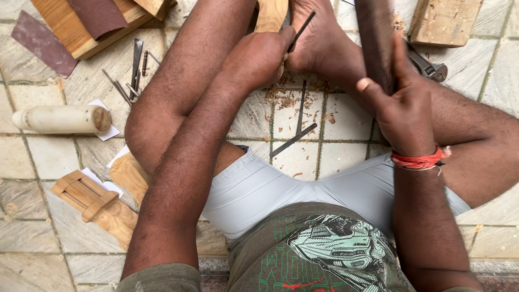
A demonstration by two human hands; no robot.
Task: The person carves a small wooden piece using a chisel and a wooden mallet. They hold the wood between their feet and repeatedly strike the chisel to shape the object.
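I sit on a tiled floor with my legs folded. My left hand (259, 57) grips a thin dark metal chisel (300, 28) that angles up toward a pale piece of wood (271, 13) braced against my foot (320, 46). My right hand (403, 100) holds a thick dark wooden mallet (374, 32) upright at the upper right. A red thread band (417, 160) circles my right wrist. Wood shavings (286, 97) lie on the tiles just below the foot.
Two loose chisels (296, 130) lie between my legs. At left are several carving tools (132, 70), a pale wooden cylinder (62, 119), carved wooden pieces (94, 205), sandpaper sheets (46, 40) and planks (81, 27). A wood block (443, 21) and a metal wrench (430, 67) lie at the upper right.
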